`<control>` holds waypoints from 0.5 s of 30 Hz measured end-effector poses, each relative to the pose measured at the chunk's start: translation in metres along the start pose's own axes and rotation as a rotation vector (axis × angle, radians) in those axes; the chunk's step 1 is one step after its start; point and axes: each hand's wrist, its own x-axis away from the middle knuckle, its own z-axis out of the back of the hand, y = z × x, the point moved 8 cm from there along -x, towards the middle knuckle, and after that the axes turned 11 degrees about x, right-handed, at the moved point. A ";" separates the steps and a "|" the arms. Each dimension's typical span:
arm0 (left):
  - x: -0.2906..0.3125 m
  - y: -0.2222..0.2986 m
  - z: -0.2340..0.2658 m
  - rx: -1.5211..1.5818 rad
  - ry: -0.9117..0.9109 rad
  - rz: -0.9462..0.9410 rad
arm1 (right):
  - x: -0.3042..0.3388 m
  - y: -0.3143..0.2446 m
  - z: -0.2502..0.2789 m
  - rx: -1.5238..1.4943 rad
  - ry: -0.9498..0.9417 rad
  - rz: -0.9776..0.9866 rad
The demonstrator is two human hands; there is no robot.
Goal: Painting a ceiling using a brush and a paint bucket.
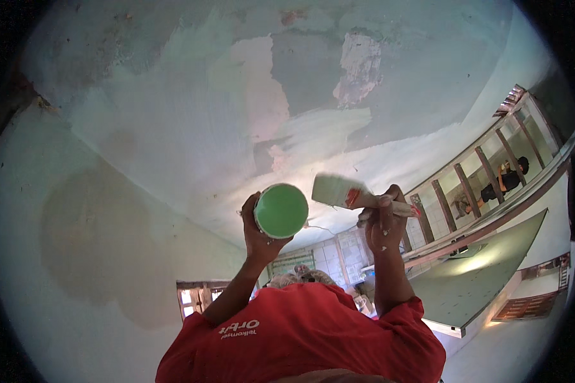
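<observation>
- Left hand (256, 235) is gripping the green tub (281, 210); tilting could be causing spills, I'm judging.
- Right hand (384, 225) is gripping the brush (333, 190) near the green tub; a loosening hold could be dropping it.

Both of your hands are carrying the things, clear of the wall.

Your left hand (257, 239) is bearing a round tub (281, 210), cupping it along its left and lower sides; the tub is showing a flat green face within a pale rim, and whitish flecks (273, 242) are sitting on your skin just below it. Your right hand (385, 231) is supporting a wide brush (354, 196), which is lying across your fingers with its broad bristle end pointing left and its reddish handle tip sticking out to the right; pale spots (384, 248) are dotting that hand toward the wrist.
</observation>
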 end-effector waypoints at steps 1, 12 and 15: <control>-0.001 0.002 -0.003 0.001 -0.025 0.015 | 0.001 0.002 -0.002 0.028 -0.019 -0.030; -0.010 0.030 -0.001 -0.166 -0.008 -0.100 | 0.013 -0.041 -0.051 0.497 -0.281 0.267; -0.009 0.034 0.003 -0.202 0.007 -0.132 | 0.023 -0.052 -0.078 0.876 -0.414 0.472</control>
